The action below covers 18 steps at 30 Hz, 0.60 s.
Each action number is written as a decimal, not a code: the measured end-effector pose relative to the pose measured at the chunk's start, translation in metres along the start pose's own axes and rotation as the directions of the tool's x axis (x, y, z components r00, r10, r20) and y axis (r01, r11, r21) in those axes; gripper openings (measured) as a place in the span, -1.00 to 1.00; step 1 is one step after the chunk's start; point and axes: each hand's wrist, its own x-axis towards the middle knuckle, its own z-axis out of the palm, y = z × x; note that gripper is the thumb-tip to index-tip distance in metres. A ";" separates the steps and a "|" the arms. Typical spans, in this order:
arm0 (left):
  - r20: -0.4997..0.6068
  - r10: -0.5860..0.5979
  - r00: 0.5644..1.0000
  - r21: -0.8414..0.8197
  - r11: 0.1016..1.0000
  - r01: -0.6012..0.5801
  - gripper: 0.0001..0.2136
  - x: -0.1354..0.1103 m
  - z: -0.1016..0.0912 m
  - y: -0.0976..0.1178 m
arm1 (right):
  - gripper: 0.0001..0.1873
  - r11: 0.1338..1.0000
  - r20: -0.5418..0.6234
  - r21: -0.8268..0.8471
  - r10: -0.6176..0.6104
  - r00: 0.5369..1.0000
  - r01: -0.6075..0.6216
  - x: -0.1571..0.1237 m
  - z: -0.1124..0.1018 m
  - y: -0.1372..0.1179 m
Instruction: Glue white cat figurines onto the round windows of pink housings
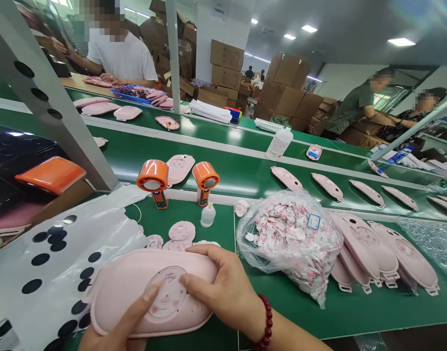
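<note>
Both hands grip a pink oval molded case (124, 278) above the green bench, near the bottom of the head view. A round printed disc (168, 297) with lettering and a small face lies in its middle. My left hand (124, 321) holds the lower left side, thumb on the disc's left edge. At the upper right, my right hand (223, 287) wraps the rim with its thumb on the disc's upper right edge. A red bead bracelet (266, 319) circles the right wrist. Just behind the case lie loose pink printed discs (181, 230).
A clear bag of small printed pieces (289, 234) stands to the right, beside stacked pink cases (366, 243). Two orange handheld fans (152, 178) and a small bottle (208, 214) stand behind. A white sheet with black dots (22, 253) lies left. More cases rest on the green conveyor (238, 170).
</note>
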 end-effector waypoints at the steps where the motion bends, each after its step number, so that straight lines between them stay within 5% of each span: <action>1: -0.013 -0.008 1.000 -0.018 1.000 0.008 -0.36 0.000 0.005 0.002 | -0.58 1.000 0.002 -0.005 -0.004 1.000 0.004 0.000 -0.001 0.001; 9: -0.115 -0.026 0.993 0.003 1.000 0.027 -0.34 0.013 0.004 0.009 | -0.33 0.981 -0.285 -0.181 0.014 0.958 -0.068 0.053 -0.019 0.042; 14: -0.102 -0.006 0.995 0.028 1.000 0.009 -0.34 0.015 0.001 0.008 | -0.61 0.979 -0.242 -0.200 -0.009 0.970 -0.040 0.084 -0.008 0.060; 18: -0.165 0.019 0.986 0.023 1.000 -0.016 -0.33 0.018 -0.003 0.010 | -0.63 0.981 -0.200 -0.166 -0.138 0.970 0.105 0.057 -0.018 0.039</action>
